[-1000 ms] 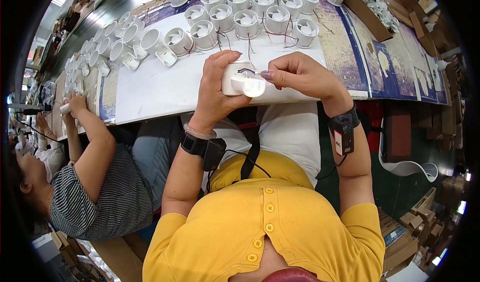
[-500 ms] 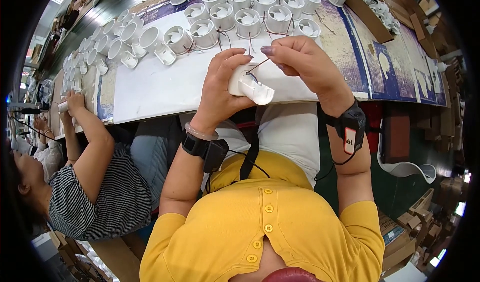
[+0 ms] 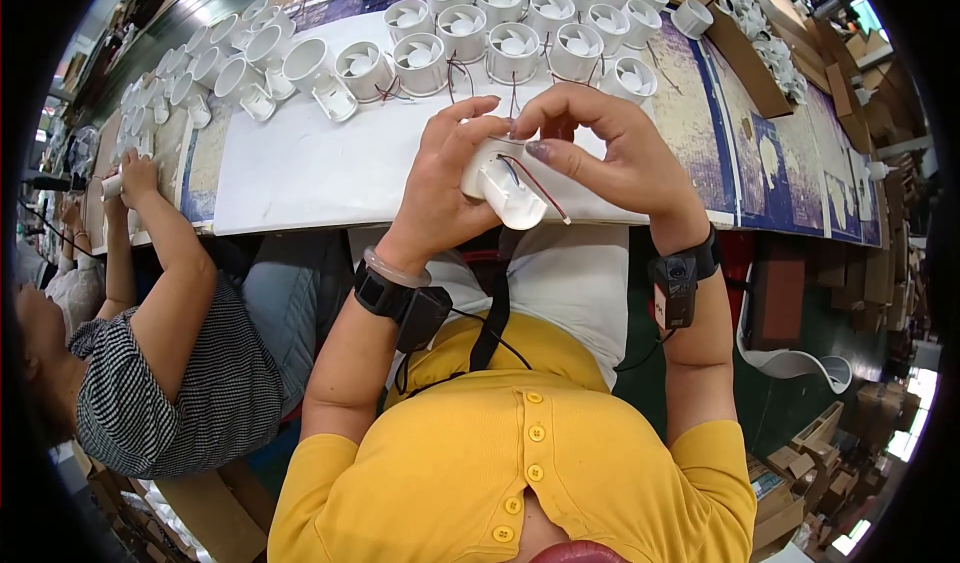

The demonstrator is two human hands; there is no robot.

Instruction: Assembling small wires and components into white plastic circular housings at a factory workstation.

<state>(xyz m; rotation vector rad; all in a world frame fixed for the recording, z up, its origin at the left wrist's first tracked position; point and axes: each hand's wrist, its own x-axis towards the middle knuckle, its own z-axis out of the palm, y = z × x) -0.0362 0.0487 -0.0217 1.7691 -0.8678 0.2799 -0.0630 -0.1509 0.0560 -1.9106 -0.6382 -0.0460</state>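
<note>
My left hand [image 3: 446,178] is closed around a white plastic fan housing [image 3: 515,203], its stubby open handle tilted toward me. A thin dark red wire [image 3: 545,191] comes out of the housing and lies loose across the handle, its end past the edge. Beside the wire's root a short bluish wire shows. My right hand [image 3: 610,153] hovers at the far side of the housing, thumb and index finger apart. Its index fingertip is close to the rim; whether it touches cannot be made out. The other right fingers curl behind.
Several white round fan units [image 3: 514,53] with blades and trailing wires stand in rows at the back of the table [image 3: 300,183]. White housings with handles [image 3: 318,78] lie to the left. A cardboard box [image 3: 750,63] of white parts is at far right. A co-worker [image 3: 180,363] works at left.
My right hand has let go of the red wire, which was drawn up and right and now hangs down over the handle. The right thumb and index finger have spread and moved closer to the housing.
</note>
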